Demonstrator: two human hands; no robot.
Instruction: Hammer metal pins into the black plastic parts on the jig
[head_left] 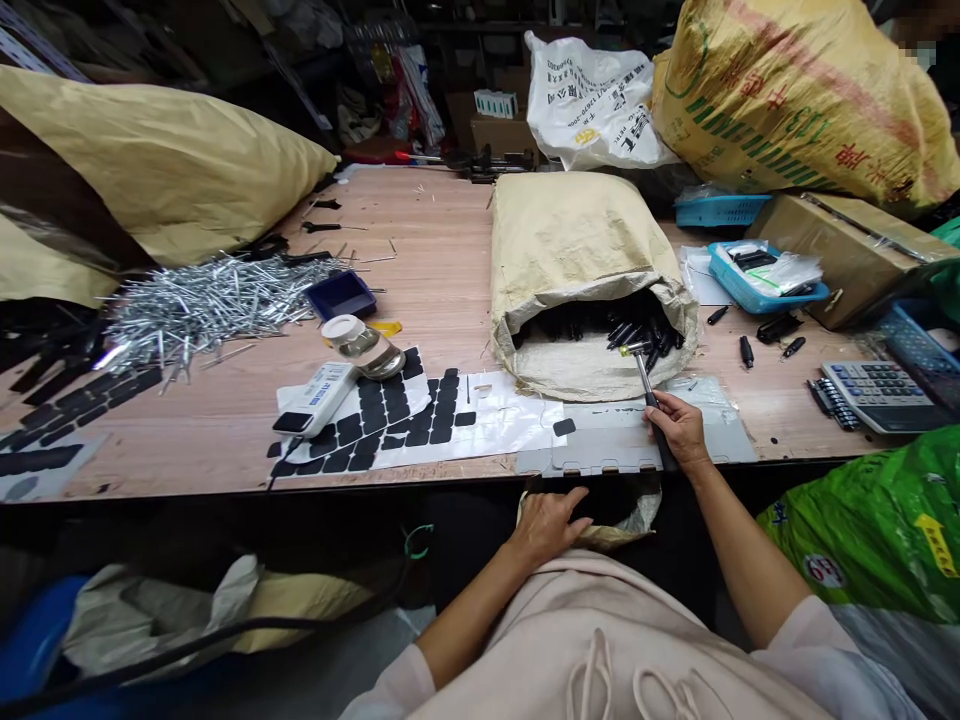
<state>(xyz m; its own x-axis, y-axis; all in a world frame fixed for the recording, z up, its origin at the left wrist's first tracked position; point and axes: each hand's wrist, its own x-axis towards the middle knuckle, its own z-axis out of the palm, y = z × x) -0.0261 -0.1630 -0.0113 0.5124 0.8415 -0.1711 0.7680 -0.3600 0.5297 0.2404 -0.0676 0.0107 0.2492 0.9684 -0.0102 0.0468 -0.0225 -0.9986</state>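
Observation:
My right hand (pixel 681 430) is closed round the black handle of a small hammer (pixel 648 385). The hammer's metal and yellowish head lies at the mouth of a tan woven sack (pixel 577 230), touching or just above the black pieces (pixel 637 330) inside. Below the table edge, my left hand (pixel 551 527) is open with its fingers apart. It rests by the rim of a second sack (pixel 637 518) in front of my lap, whose inside is dark. A grey-white flat sheet (pixel 600 440) lies on the table under the hammer.
Left on the table are a heap of metal rods (pixel 217 300), a dark blue tray (pixel 341 297), a glass jar (pixel 366 347), a white device (pixel 319 400) and black stickers (pixel 390 405). To the right are a calculator (pixel 885 397), a blue basket (pixel 765 285) and a green bag (pixel 877 520).

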